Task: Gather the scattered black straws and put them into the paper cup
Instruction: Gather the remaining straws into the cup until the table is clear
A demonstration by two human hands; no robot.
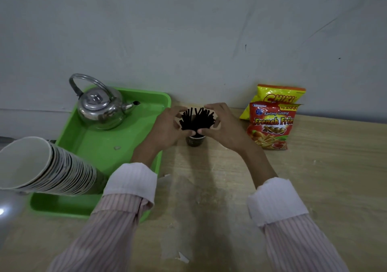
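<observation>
A bundle of several black straws [196, 119] stands in a small dark paper cup [195, 141] on the wooden table near the wall, their tops fanning outward. My left hand [167, 128] curls around the left side of the bundle, thumb and fingers against the straws. On the other side, my right hand [222, 125] wraps the bundle the same way, its thumb pressed at the base just above the cup's rim. Most of the cup is hidden behind my fingers.
A green tray [98, 146] lies at left with a steel kettle [100, 108] and a tilted stack of paper cups [46, 167]. Two snack bags [272, 121] lean against the wall at right. Small paper scraps [183, 258] lie on the table [324, 177].
</observation>
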